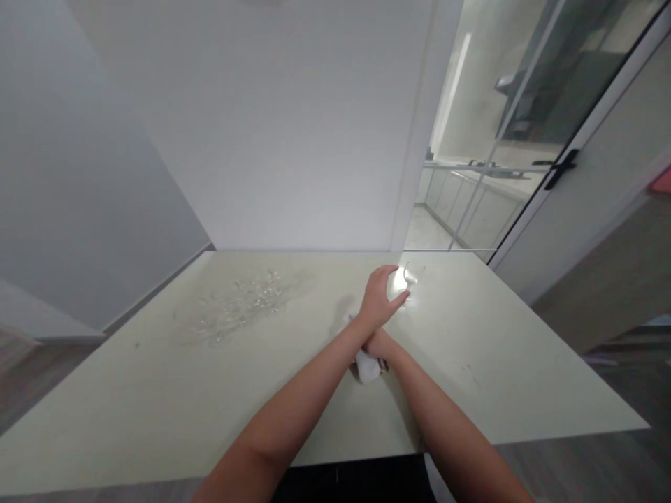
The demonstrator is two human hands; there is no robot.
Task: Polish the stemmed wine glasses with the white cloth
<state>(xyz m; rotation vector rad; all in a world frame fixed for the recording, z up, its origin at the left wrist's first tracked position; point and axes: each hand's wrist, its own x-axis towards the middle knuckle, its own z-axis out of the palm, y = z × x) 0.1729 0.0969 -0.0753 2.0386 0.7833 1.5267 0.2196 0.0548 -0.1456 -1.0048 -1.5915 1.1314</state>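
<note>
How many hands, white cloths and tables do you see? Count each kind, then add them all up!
Hands: 2 (left hand, right hand)
White cloth: 1
Table: 1
Total: 4

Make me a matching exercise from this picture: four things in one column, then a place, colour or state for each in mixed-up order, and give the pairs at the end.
1. Left hand
2. White wad
3. Door handle
4. Clear, shiny patch

A. Black
B. On the left part of the table
C. Thumb and fingers spread apart
D. Against the right hand

Pairs: 1-C; 2-D; 3-A; 4-B
</note>
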